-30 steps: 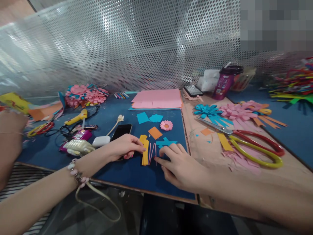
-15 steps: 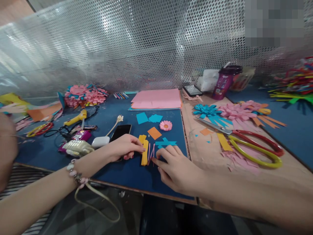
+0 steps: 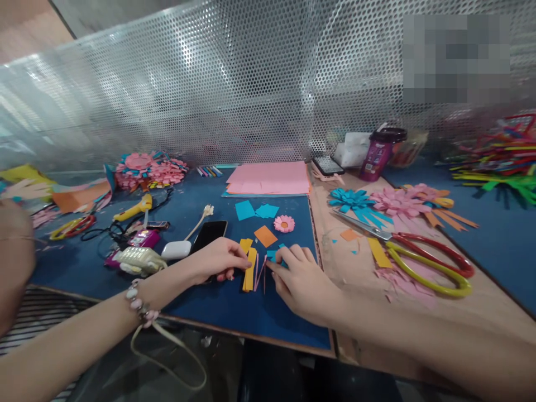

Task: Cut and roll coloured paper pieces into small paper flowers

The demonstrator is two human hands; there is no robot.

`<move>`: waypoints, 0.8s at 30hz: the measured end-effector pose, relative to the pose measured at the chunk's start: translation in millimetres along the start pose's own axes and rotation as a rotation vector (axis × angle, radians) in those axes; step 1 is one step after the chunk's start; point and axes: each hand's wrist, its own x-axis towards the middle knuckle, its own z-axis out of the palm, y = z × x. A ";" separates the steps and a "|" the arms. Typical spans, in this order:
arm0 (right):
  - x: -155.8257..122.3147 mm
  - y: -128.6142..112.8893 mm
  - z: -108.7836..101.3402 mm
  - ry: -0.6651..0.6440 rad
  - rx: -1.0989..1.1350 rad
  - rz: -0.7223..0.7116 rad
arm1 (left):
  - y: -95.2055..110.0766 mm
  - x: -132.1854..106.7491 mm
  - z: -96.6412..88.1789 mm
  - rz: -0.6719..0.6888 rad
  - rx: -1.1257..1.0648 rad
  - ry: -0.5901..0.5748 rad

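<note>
My left hand (image 3: pixel 218 259) rests on the blue mat with its fingertips pressed together on the yellow paper strips (image 3: pixel 249 268). My right hand (image 3: pixel 299 279) lies just right of them, its fingers curled and its fingertips pinched at the thin pink strips (image 3: pixel 260 269) and the blue paper pieces (image 3: pixel 273 255). What, if anything, the fingers hold is hidden. An orange paper square (image 3: pixel 265 235) and a small pink paper flower (image 3: pixel 284 224) lie just beyond the hands.
A black phone (image 3: pixel 209 231), a white charger (image 3: pixel 176 249) and a glue gun (image 3: pixel 134 209) lie to the left. Pink paper sheets (image 3: pixel 270 177) sit at the back. Large red and yellow scissors (image 3: pixel 431 268) and paper flowers (image 3: pixel 397 201) lie right. Another person's hand (image 3: pixel 14 245) is at far left.
My right hand has slid up and slightly left, from the strips' near ends onto the blue pieces. My left hand stays on the yellow strips. The view has tilted a little.
</note>
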 end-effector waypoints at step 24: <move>-0.2 3.8 1.2 0.018 0.117 -0.080 | -10.5 1.4 -0.3 0.061 0.050 0.020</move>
